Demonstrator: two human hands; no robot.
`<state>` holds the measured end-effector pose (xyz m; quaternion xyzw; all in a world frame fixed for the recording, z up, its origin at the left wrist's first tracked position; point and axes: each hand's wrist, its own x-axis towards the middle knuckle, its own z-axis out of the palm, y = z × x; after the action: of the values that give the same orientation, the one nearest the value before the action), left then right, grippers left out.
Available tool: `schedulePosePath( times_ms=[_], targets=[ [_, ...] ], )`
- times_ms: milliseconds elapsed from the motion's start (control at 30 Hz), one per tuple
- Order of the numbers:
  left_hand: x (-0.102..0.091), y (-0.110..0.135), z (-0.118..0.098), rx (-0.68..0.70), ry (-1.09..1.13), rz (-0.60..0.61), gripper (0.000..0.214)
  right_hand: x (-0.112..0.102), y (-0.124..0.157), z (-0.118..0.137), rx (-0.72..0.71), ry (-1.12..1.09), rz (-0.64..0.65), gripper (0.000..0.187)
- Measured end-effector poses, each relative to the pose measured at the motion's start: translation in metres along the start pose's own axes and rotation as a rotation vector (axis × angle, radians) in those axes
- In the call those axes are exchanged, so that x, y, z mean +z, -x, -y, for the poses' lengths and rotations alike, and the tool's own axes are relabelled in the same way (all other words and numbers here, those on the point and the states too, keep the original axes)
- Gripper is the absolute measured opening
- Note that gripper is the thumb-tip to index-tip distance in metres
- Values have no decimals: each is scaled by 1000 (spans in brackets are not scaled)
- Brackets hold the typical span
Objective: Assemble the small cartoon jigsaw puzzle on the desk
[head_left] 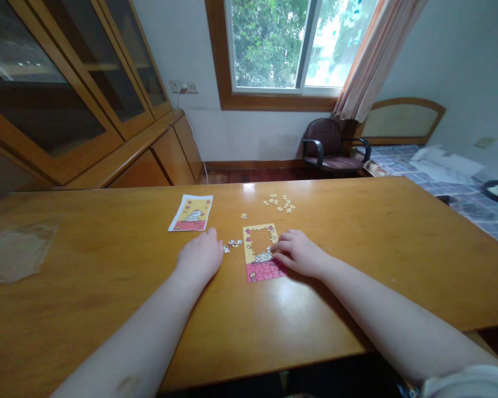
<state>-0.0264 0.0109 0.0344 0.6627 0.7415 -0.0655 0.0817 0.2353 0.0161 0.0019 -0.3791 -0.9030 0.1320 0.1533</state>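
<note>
A small jigsaw puzzle [266, 271] lies flat on the table, its yellow border and pink lower part joined around a gap in the middle. My right hand [301, 253] is at the puzzle's right side, thumb and forefinger closed around what looks like a white puzzle piece [269, 250] by the gap. My left hand [200, 255] rests on the table with its fingers curled; what they hold, if anything, is hidden. Just right of that hand sits a little cluster of printed puzzle pieces [234, 243]. Beyond it lies a picture card [193, 213] with a white animal on yellow and pink.
Several pale puzzle pieces [285, 205] are scattered beyond the puzzle, and a single piece [243, 216] lies apart. A clear plastic bag [16, 249] is at the table's left. Past the wooden table [348, 215] stand a chair [330, 145], a bed [431, 166] and a cabinet [103, 160].
</note>
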Motion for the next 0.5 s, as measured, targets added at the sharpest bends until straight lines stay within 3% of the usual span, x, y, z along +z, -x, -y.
schedulePosePath(
  times_ms=[267,500],
  targets=[
    [20,-7,-5,177,76,-32,24,-1,0,0,-1,-7,-6,23],
    [19,-13,-3,255,149,-126,26,1,0,-3,-17,-6,-22,22]
  ],
)
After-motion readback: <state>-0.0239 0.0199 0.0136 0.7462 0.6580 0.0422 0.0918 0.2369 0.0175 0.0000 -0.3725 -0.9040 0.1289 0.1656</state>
